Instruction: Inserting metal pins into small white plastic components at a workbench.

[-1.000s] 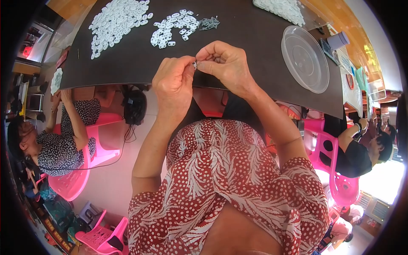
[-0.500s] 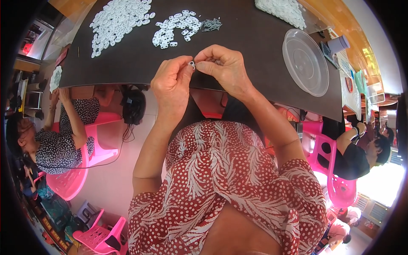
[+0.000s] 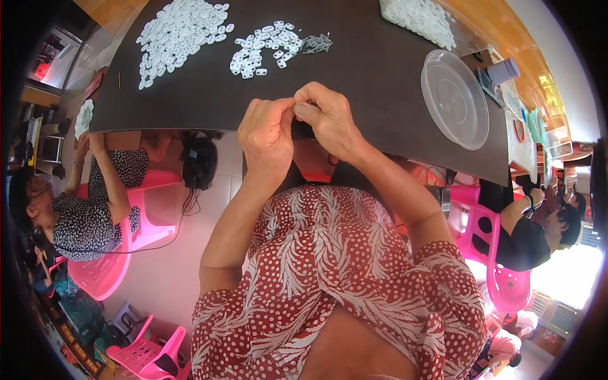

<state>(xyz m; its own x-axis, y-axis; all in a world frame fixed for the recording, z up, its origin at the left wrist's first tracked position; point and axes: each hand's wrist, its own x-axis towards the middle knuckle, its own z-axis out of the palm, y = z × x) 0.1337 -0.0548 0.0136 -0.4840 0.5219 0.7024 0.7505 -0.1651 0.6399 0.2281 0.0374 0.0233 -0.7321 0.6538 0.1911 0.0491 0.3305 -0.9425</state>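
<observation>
My left hand (image 3: 265,132) and my right hand (image 3: 329,121) meet at the fingertips, just above the near edge of the dark table (image 3: 373,95). Both are closed in a pinch. A small white plastic piece with a hole, seen between them half a second ago, is now hidden by the fingers. Beyond my hands lies a small heap of white plastic pieces with holes (image 3: 265,45). Thin grey pins (image 3: 317,44) are bunched at its right side. A larger heap of white oval pieces (image 3: 180,38) spreads over the far left.
A round clear plastic lid (image 3: 455,101) lies at the right. Behind it stands a clear box of white pieces (image 3: 421,22), with a purple cup (image 3: 504,71) nearby. People sit on pink chairs (image 3: 101,272) at both sides; the left person's hands hold a pale scalloped thing (image 3: 84,119).
My hands have come slightly nearer to my body, and the fingertips have closed together over the white piece. The heaps sit slightly lower in the picture.
</observation>
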